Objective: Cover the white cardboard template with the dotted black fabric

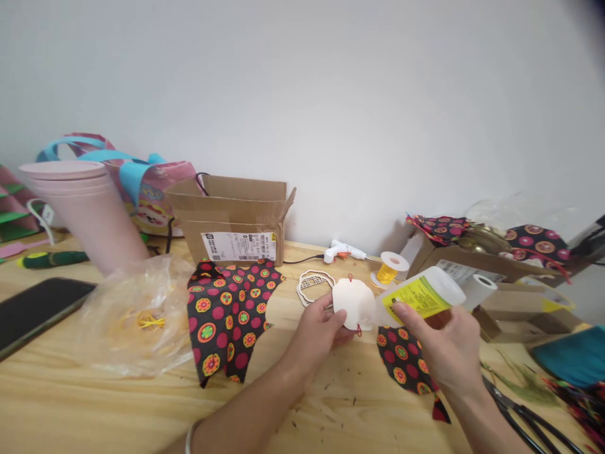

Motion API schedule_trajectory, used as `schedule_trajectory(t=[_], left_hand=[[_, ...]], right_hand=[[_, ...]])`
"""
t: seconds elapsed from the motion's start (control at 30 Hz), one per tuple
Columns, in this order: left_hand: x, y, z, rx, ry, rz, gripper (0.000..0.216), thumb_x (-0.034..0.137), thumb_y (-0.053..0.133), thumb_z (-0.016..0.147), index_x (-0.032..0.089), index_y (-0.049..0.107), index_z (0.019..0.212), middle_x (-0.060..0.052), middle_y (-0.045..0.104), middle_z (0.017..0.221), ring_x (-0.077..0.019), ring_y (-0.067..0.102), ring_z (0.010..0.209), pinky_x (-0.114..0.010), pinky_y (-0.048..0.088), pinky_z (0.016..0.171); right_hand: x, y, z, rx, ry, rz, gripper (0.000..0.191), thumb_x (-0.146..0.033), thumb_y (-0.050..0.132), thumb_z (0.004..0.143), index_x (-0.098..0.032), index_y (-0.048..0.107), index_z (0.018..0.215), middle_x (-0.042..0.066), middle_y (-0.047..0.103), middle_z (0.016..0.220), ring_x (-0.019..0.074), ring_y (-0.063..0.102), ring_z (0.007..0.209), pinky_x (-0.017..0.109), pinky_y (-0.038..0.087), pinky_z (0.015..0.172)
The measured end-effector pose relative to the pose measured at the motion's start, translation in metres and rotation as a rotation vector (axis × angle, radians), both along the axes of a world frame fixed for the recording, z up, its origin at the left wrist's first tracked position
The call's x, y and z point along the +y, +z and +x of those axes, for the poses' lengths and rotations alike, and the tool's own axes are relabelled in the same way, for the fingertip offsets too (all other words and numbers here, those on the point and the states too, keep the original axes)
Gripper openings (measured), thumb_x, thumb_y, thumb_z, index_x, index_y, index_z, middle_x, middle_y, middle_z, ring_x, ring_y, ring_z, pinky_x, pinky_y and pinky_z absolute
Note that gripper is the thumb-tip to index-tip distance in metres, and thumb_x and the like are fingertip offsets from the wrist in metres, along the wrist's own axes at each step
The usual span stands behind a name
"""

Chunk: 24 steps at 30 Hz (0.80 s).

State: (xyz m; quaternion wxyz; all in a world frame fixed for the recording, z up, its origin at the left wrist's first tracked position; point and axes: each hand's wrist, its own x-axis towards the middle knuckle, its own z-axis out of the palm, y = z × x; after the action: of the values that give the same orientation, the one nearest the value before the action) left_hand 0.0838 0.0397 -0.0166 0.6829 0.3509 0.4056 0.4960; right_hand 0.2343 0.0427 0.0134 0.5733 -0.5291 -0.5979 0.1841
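Observation:
Between thumb and fingers, my left hand (324,321) holds a white rounded card piece (352,301) with small red cord loops at its top and bottom edges. My right hand (447,343) grips a glue bottle (425,295) with a yellow label, tilted so that its narrow end points at the card's right edge. Whether the tip touches the card I cannot tell. Behind my left hand lies a scalloped cut-out frame (309,285). A dark flowered fabric piece (404,359) lies below the bottle, and a larger flowered cloth (231,315) is left of my hands.
Behind are a cardboard box (231,221), a white glue gun (347,251) and a yellow thread spool (390,270). Black-handled scissors (520,413) lie at right. On the left are a plastic bag (142,343), a pink tumbler (89,214) and a phone (42,309).

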Motion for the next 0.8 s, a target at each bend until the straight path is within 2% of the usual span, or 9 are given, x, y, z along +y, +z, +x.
schedule_trajectory(t=[0.3, 0.43, 0.8], left_hand=[[0.0001, 0.0001, 0.0011, 0.000, 0.000, 0.003, 0.031, 0.014, 0.051, 0.076, 0.012, 0.053, 0.106, -0.006, 0.068, 0.077, -0.0143, 0.063, 0.068, -0.029, 0.047, 0.075], [-0.0001, 0.0006, 0.0007, 0.002, 0.001, -0.001, 0.031, 0.014, 0.051, 0.075, 0.013, 0.053, 0.106, -0.006, 0.068, 0.079, -0.0143, 0.063, 0.069, -0.030, 0.047, 0.075], [-0.0005, -0.0005, 0.0005, 0.006, 0.000, 0.013, 0.034, 0.015, 0.053, 0.073, 0.014, 0.053, 0.107, -0.006, 0.069, 0.079, -0.0154, 0.063, 0.070, -0.029, 0.046, 0.074]], right_hand=[[0.0013, -0.0011, 0.0007, 0.014, -0.031, -0.003, 0.022, -0.035, 0.070, 0.056, -0.017, 0.060, 0.063, 0.004, 0.064, 0.055, 0.0168, 0.056, 0.043, 0.029, 0.049, 0.045], [0.0007, -0.0012, 0.0007, -0.001, -0.030, 0.005, 0.023, -0.036, 0.070, 0.056, -0.016, 0.062, 0.065, 0.005, 0.066, 0.058, 0.0190, 0.058, 0.047, 0.031, 0.050, 0.048], [-0.0032, -0.0029, -0.0011, -0.210, -0.029, 0.072, 0.022, -0.038, 0.068, 0.059, -0.018, 0.058, 0.061, 0.003, 0.064, 0.053, 0.0205, 0.061, 0.053, 0.029, 0.051, 0.048]])
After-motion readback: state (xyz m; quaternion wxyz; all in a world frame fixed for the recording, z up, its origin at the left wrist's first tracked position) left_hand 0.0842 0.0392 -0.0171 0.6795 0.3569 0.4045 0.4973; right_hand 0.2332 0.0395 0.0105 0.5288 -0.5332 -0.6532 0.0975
